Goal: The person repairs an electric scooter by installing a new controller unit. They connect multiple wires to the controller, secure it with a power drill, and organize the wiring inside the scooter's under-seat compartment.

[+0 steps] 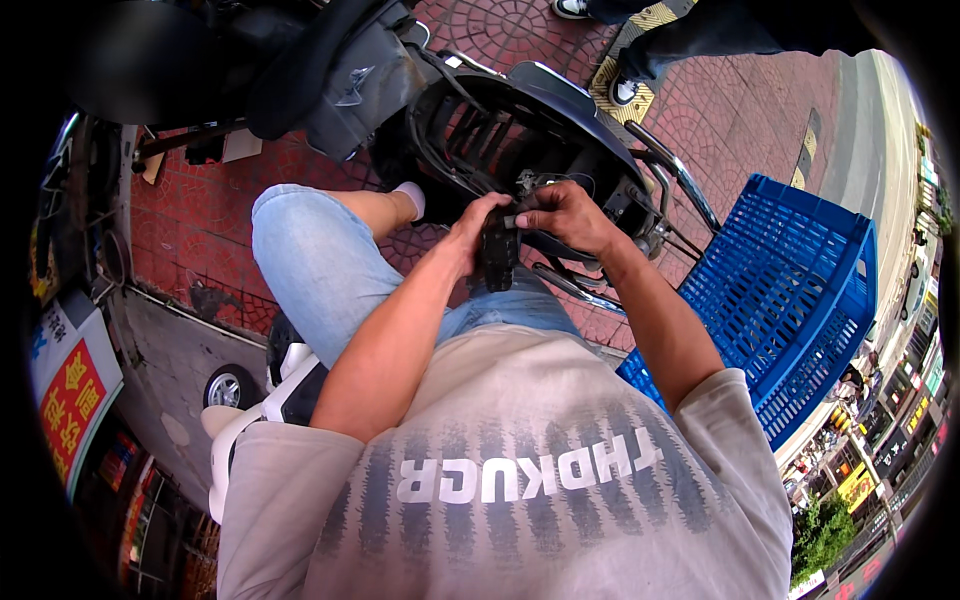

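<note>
My left hand [473, 225] is closed around the upper part of a black component [499, 260], which hangs over my lap. My right hand [563, 215] pinches at the top of that component, where a small grey piece shows by the thumb; its finer detail is too small to tell. Just beyond my hands is the open body of a dark scooter [450, 120], with cables and a small metal part [527, 181] inside. Chrome tubing [680, 175] runs along the scooter's right side.
A blue plastic crate [760, 290] stands at my right. Another person's legs and shoes [622, 90] are beyond the scooter on red paving [750, 110]. A small wheel [228, 388] and a signboard [75, 390] are at left; a road [875, 120] runs at far right.
</note>
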Demonstrator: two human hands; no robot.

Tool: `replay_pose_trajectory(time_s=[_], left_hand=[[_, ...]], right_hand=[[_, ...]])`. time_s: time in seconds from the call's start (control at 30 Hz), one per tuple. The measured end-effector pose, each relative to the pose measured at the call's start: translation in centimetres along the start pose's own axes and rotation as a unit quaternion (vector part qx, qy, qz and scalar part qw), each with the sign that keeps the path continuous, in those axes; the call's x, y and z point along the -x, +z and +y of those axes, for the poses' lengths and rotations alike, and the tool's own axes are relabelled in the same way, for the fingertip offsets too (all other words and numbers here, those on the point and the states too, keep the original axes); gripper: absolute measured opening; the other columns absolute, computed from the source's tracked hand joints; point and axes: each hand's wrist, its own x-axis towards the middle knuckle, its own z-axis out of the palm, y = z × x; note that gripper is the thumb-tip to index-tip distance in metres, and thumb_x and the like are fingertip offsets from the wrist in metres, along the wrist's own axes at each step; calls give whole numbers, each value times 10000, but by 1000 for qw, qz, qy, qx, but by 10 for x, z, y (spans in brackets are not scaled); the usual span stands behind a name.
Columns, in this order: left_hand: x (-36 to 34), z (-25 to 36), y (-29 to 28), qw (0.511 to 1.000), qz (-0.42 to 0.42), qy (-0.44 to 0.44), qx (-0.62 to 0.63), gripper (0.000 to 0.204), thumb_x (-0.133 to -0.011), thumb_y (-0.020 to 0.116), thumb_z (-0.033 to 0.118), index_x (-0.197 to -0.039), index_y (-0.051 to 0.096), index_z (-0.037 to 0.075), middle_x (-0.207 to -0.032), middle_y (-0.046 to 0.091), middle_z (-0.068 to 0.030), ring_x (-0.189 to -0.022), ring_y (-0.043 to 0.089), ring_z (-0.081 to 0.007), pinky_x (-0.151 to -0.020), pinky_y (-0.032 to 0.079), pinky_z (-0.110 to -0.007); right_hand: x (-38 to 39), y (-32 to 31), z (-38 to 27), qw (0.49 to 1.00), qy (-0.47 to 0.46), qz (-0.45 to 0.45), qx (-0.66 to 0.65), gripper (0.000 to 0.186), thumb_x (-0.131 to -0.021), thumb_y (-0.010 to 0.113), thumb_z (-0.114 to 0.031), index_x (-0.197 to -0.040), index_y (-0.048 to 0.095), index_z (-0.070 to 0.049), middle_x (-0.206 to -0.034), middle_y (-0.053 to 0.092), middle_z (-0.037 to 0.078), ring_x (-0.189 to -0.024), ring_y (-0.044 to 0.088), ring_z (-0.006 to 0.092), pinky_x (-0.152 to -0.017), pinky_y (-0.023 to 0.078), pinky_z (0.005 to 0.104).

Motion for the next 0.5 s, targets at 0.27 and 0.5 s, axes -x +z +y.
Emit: replay_pose_trajectory(time_s=[0.27, 0.5], left_hand=[[3, -7, 0, 998, 1, 32, 49, 391, -982, 618, 477, -1041, 700, 99, -776, 671, -31, -612, 645, -177, -544, 541, -329], [4, -6, -3, 999, -20, 29, 21, 391, -975, 651, 460, -1102, 711, 94, -844, 712, -36, -686, 680, -177, -604, 567, -324]], right_hand=[[4, 20, -1, 990, -36, 72, 117, 202, -913, 819, -168, -1009, 801, 9, -855, 741, 176, -825, 719, 294, -804, 555, 402], [14, -4, -1, 995, -78, 30, 49, 167, -918, 804, -85, -1045, 781, 21, -903, 769, 139, -849, 716, 220, -821, 555, 378]])
